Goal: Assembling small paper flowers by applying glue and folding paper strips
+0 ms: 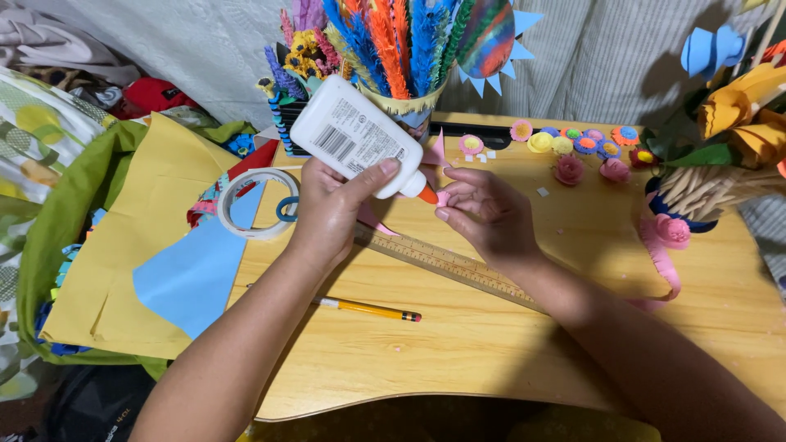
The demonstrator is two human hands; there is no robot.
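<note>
**One package, one label**

White glue bottle point(354, 135), orange nozzle, tilted tip-down to the right above the worktop point(458, 344)'s centre, gripped in the left hand point(327, 214). White rectangular label point(360, 141) on its flat face: black print, barcode at its lower-left end. No signs or screens.

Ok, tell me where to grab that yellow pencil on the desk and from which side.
Take the yellow pencil around the middle of its shaft, coming straight down from above. It lies flat on the wooden desk, running left to right with its dark tip pointing right, apart from the ruler behind it. Pinching front and back of the thin shaft looks easiest, since both sides are free.
</note>
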